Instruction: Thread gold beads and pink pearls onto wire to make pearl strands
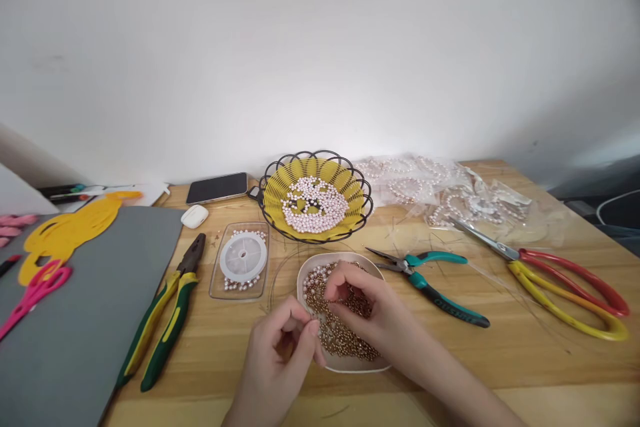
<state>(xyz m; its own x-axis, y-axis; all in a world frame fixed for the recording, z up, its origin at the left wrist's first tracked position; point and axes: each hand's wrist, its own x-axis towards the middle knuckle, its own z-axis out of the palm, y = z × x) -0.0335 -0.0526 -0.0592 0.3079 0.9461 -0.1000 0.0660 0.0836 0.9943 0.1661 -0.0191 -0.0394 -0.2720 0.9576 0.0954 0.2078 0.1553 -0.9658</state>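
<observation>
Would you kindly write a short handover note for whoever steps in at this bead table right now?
Left hand: fingers pinched together at the near-left edge of the white dish; what they hold is too small to tell.
Right hand: fingertips down in the copper beads in that dish.
Nearby: yellow basket of pearl beads behind the dish, thread spool in a clear box to its left, teal pliers to the right.
Done: no finished strand shows near the hands.
Left: cannot tell.
</observation>
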